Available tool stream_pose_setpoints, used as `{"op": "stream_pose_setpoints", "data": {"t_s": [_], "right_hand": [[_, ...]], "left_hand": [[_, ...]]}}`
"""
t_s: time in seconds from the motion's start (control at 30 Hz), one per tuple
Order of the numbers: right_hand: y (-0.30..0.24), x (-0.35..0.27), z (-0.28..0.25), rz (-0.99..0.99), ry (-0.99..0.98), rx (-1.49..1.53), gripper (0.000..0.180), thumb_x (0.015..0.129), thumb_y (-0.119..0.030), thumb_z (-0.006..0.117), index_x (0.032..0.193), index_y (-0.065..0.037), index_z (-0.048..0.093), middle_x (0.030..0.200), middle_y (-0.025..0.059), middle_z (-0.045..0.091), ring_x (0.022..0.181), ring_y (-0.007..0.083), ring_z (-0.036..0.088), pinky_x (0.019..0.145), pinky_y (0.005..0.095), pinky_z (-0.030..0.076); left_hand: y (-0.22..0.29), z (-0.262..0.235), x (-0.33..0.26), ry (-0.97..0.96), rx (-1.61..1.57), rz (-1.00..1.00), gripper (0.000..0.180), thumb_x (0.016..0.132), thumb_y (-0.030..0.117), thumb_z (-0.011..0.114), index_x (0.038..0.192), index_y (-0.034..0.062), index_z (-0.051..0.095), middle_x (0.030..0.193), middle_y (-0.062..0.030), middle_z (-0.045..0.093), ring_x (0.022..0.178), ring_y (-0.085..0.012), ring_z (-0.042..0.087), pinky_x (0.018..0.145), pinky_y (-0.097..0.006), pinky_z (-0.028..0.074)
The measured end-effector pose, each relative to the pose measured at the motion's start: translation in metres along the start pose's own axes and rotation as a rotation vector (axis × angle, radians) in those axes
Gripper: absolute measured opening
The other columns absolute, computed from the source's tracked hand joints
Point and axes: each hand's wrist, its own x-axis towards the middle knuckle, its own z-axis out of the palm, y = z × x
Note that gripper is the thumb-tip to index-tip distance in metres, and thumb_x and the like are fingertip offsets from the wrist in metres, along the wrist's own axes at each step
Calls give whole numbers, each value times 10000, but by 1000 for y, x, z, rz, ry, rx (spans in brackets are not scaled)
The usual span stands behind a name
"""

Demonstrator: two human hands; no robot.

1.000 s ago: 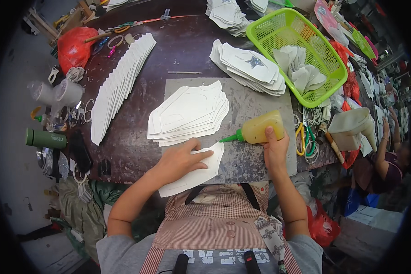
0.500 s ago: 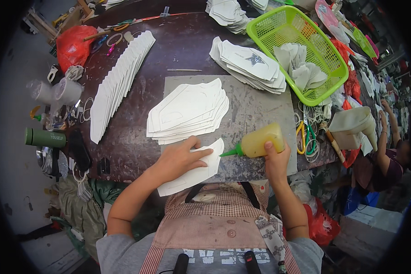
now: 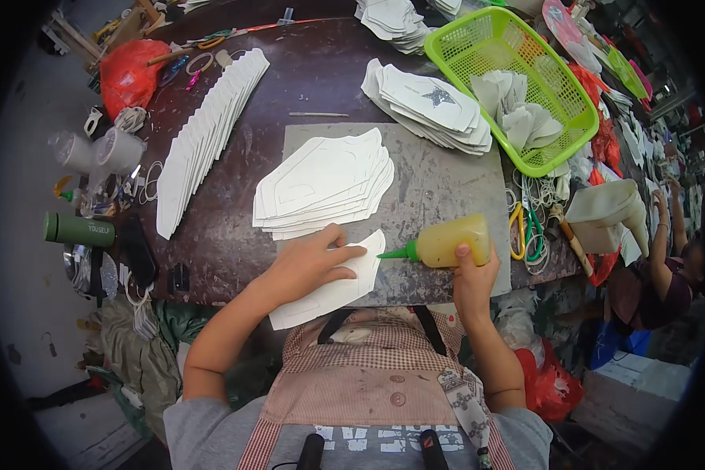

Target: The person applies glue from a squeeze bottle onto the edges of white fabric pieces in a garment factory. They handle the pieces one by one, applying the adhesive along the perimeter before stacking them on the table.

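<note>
My left hand (image 3: 309, 262) presses flat on a single white cut-out piece (image 3: 338, 282) lying at the near edge of a grey work board (image 3: 439, 188). A yellow squeeze bottle with a green nozzle (image 3: 446, 241) is gripped by my right hand (image 3: 471, 274). It lies sideways, and its tip points left at the right edge of that white piece. Just beyond my left hand sits a fanned stack of similar white pieces (image 3: 325, 184).
A long fanned row of white pieces (image 3: 207, 137) lies on the dark table at left. Another pile (image 3: 431, 106) and a green basket (image 3: 517, 86) of pieces sit at the back right. Scissors (image 3: 525, 231) lie right of the board. Another person (image 3: 666, 266) works at far right.
The bottle has tipped from angled upward to lying sideways and lower, its nozzle coming down to the white piece's edge. My left hand stays pressed on the piece.
</note>
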Motion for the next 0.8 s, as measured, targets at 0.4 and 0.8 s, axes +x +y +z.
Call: {"op": "stream_pose_setpoints", "data": {"t_s": [0.4,0.8], "right_hand": [[-6,-20,-8,70,-173,-60,515,880,-348,746,1185,25,565,1058,65,633,951,149,603,852,306,495],[43,48,-60,9,29,888,553,965,-452,578,1389,-116,462,1315,98,566,1171,265,569,1034,475,462]], "left_hand": [[2,1,1,24,11,-10,591,772,304,758,1319,185,569,996,-37,549,852,-230,623,677,-362,516],[17,-26,-46,556,-83,-283,332,845,113,704,1167,38,682,976,-152,686,888,-308,641,803,-392,502]]}}
